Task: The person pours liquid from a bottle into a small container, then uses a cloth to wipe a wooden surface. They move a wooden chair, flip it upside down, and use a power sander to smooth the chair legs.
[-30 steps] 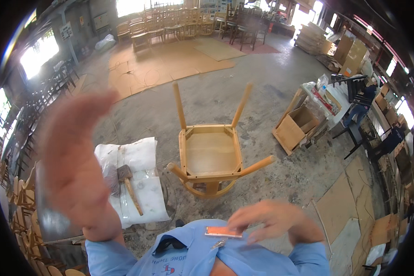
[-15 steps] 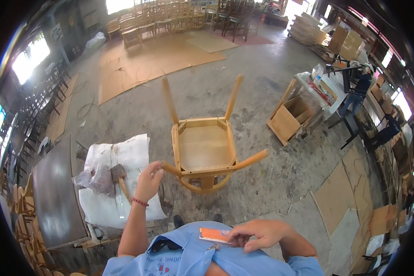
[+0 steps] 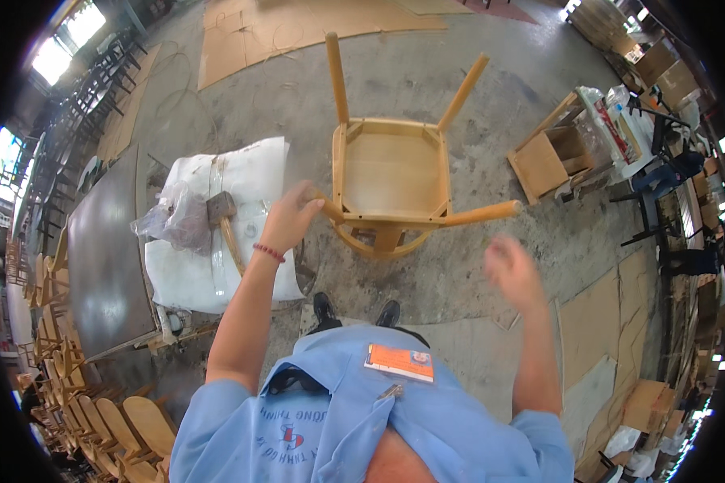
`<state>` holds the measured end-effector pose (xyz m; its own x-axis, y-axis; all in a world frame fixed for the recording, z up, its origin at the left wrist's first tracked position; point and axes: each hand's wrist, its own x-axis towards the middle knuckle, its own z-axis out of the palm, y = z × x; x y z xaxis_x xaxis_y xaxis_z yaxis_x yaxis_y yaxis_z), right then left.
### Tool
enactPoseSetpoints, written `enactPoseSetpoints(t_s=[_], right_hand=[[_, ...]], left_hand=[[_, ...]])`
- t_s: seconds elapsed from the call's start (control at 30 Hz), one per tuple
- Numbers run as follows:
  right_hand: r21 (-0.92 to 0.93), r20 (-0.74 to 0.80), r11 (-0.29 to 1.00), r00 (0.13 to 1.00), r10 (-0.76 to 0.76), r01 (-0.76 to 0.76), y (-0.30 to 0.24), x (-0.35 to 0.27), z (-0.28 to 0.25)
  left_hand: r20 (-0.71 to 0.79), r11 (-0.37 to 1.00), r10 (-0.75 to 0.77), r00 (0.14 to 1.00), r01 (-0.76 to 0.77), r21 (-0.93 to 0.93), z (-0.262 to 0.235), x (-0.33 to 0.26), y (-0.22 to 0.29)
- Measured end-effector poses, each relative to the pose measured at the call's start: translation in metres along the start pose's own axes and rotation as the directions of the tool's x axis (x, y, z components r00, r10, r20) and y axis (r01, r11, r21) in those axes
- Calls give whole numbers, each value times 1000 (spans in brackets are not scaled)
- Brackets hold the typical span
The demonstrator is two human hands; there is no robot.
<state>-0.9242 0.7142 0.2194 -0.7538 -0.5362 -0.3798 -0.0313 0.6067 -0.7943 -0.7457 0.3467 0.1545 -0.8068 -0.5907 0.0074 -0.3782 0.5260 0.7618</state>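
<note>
An unfinished light wooden chair (image 3: 395, 171) rests upside down on the floor before me, its legs pointing up. The seat's underside shows, framed by rails, and the curved backrest (image 3: 385, 241) lies lowest, on my side. My left hand (image 3: 290, 216) is closed round the end of the near left leg. Out to the right, my right hand (image 3: 511, 270) hangs in the air, smeared by motion. It is below the tip of the near right leg (image 3: 491, 212) and apart from it; whether its fingers hold anything does not show.
Left of the chair, a mallet (image 3: 221, 211) and a crumpled plastic bag (image 3: 175, 219) lie on a white-covered surface (image 3: 258, 169). A dark panel (image 3: 109, 262) stands beyond. To the right are a wooden box (image 3: 544, 163), a cluttered table (image 3: 620, 133) and a person (image 3: 675, 173) with black chairs.
My right hand has left the orange card on my chest and swung out right toward the near right leg. My left hand stays on its leg. The view has tilted down.
</note>
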Motion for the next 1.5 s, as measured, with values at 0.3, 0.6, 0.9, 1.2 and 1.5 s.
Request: enactPoseSetpoints(t_s=[0.3, 0.6, 0.9, 1.2, 1.5], right_hand=[[-96, -541, 988, 827, -156, 123, 68, 139, -4], [-131, -545, 987, 825, -150, 92, 75, 132, -6], [-106, -552, 979, 809, -204, 175, 77, 134, -5], [36, -595, 999, 804, -3, 30, 52, 118, 21], [78, -615, 995, 789, -2, 64, 47, 119, 34]], left_hand=[[-124, 999, -28, 992, 26, -19, 26, 2, -1], [-76, 991, -120, 990, 115, -72, 32, -12, 6], [-45, 998, 15, 999, -17, -57, 21, -2, -5], [-14, 1000, 25, 1000, -25, 18, 5, 17, -21], [-2, 991, 128, 992, -127, 50, -2, 14, -31]])
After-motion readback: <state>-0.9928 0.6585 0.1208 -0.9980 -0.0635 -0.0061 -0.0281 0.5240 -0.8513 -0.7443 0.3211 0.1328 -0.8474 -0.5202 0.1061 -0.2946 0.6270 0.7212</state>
